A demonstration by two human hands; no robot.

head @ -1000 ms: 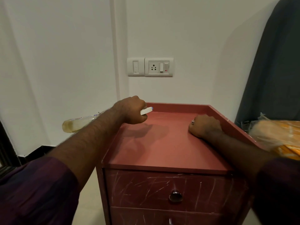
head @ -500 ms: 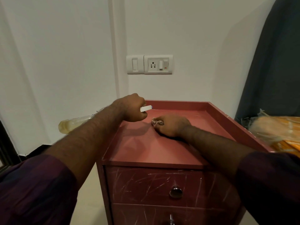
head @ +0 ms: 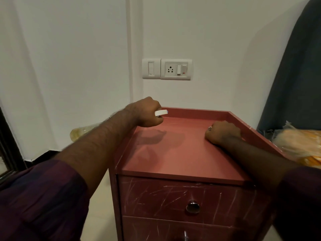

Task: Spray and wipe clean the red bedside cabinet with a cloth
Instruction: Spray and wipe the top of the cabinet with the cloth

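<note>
The red bedside cabinet (head: 173, 153) stands against the white wall, its top edged by a low rim. My left hand (head: 147, 113) grips a spray bottle over the back left corner. The bottle's white nozzle (head: 161, 113) points right across the top. Its yellowish body (head: 81, 133) sticks out to the left behind my forearm. My right hand (head: 222, 133) is curled into a fist and presses on the top near the right rim. The cloth is hidden beneath that fist.
Two scratched drawer fronts with metal knobs (head: 192, 207) face me. A switch and socket plate (head: 167, 69) is on the wall above. A plastic-wrapped orange bundle (head: 298, 146) lies to the cabinet's right, below a dark curtain (head: 295, 84). Pale floor lies to the left.
My right hand swept left to the middle of the top, then back to the right rim. The left hand with the spray bottle has stayed in place.
</note>
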